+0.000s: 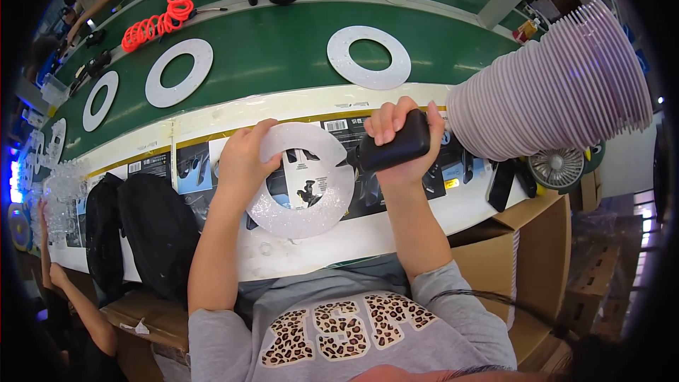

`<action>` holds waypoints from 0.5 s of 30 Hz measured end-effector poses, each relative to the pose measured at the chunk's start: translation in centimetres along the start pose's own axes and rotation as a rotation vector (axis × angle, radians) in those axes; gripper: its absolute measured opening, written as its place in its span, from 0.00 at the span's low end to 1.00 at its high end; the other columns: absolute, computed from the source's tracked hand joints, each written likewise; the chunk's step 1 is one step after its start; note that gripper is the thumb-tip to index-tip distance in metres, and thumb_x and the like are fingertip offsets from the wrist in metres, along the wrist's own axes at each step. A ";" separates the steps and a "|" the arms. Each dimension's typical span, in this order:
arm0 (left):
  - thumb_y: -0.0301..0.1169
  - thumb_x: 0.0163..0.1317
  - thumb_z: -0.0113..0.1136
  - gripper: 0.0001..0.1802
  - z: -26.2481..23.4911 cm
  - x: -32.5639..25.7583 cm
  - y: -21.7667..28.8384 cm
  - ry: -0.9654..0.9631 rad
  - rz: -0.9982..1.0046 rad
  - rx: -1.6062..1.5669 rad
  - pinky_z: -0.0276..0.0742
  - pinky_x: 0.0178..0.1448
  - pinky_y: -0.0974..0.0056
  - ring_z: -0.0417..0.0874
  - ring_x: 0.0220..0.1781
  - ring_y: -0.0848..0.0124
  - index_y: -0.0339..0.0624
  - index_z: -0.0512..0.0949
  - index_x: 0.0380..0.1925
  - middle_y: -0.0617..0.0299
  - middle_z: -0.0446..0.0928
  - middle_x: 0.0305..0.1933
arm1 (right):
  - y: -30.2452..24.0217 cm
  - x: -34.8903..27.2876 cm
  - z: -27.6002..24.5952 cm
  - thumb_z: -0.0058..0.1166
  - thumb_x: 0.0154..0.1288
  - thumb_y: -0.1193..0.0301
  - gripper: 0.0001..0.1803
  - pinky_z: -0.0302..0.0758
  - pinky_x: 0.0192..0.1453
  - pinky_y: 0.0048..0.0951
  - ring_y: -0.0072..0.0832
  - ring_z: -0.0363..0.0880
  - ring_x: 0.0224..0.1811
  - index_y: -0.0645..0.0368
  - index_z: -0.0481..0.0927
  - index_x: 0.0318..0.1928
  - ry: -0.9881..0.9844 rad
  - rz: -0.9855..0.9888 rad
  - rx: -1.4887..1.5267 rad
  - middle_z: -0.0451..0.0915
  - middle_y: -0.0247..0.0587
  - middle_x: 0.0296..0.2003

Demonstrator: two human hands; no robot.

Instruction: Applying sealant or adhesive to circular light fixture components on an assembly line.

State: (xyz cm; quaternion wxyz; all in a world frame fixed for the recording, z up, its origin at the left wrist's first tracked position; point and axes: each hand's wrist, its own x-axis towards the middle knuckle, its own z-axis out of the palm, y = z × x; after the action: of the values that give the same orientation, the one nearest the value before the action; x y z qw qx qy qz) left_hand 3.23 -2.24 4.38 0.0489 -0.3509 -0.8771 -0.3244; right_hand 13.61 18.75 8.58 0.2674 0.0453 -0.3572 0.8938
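Note:
My left hand grips the upper left rim of a white, speckled flat ring, its thumb on the upper face. The ring lies over printed sheets on the bench in front of me, and they show through its hole. In my right hand is a black handheld tool with a blocky end, fingers and thumb wrapped round it. The tool's narrow dark tip points left at the ring's right edge; whether it touches the rim I cannot tell.
A tall leaning stack of similar rings stands to the right, with a small fan nearby. Single rings lie on the green surface beyond. Black bags rest at left. Red coiled hose hangs at the back.

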 end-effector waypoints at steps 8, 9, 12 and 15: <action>0.27 0.42 0.71 0.32 0.5 -0.1 -0.2 -0.028 0.004 -0.004 0.75 0.49 0.58 0.78 0.45 0.58 0.47 0.73 0.52 0.54 0.79 0.39 | 1.5 -0.5 0.7 0.28 0.70 0.50 0.28 0.60 0.27 0.24 0.24 0.62 0.17 0.57 0.64 0.19 -0.037 0.210 -0.253 0.65 0.38 0.13; 0.27 0.42 0.71 0.32 0.6 0.0 -0.2 -0.028 0.001 -0.005 0.75 0.49 0.58 0.78 0.45 0.58 0.47 0.73 0.52 0.54 0.79 0.39 | 1.8 -0.5 0.6 0.28 0.70 0.50 0.29 0.60 0.26 0.24 0.24 0.62 0.17 0.57 0.64 0.19 -0.020 0.222 -0.253 0.65 0.38 0.12; 0.28 0.42 0.70 0.33 0.5 0.0 -0.2 -0.033 0.004 0.006 0.75 0.49 0.58 0.78 0.46 0.58 0.48 0.72 0.53 0.55 0.79 0.40 | 2.2 -0.7 0.9 0.29 0.70 0.49 0.29 0.60 0.25 0.23 0.23 0.61 0.16 0.57 0.63 0.18 -0.054 0.220 -0.312 0.65 0.37 0.12; 0.28 0.43 0.70 0.33 0.6 0.0 -0.4 -0.032 0.005 0.013 0.75 0.49 0.58 0.78 0.46 0.59 0.48 0.72 0.54 0.55 0.79 0.40 | 2.5 -0.9 1.1 0.29 0.70 0.49 0.29 0.59 0.24 0.23 0.23 0.61 0.16 0.56 0.63 0.18 -0.040 0.240 -0.319 0.65 0.36 0.11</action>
State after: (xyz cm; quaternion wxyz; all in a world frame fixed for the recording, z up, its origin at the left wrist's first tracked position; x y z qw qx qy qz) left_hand 3.09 -2.11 3.71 0.0377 -0.3579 -0.8790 -0.3128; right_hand 12.95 16.17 7.62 0.1554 -0.0230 -0.5022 0.8503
